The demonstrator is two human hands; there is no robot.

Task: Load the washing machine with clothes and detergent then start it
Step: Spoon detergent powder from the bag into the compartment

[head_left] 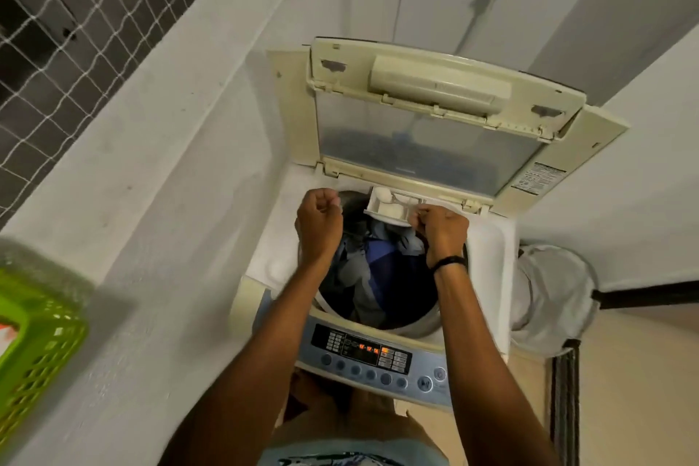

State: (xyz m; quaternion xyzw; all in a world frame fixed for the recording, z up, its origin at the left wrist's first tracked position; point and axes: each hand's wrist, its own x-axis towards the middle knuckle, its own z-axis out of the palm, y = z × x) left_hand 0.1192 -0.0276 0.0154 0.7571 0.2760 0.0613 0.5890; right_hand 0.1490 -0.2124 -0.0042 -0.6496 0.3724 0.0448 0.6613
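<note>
Top-loading washing machine [488, 250], lid [427, 140] propped up. Clothes [374, 261] lie in the drum, a loose blue and grey heap. The detergent drawer [389, 206] stands pulled out from the back rim, over the drum, with what looks like white powder in its compartments. The right hand [440, 227] pinches the drawer's right front corner, fingers curled. The left hand [319, 219] hangs over the left back rim, fingers curled in; whether it holds anything we cannot tell. We judge the drawer light, thin, stiff plastic, apt to jam if pushed askew: take the front edge, push straight. Control panel [378, 356] lit.
</note>
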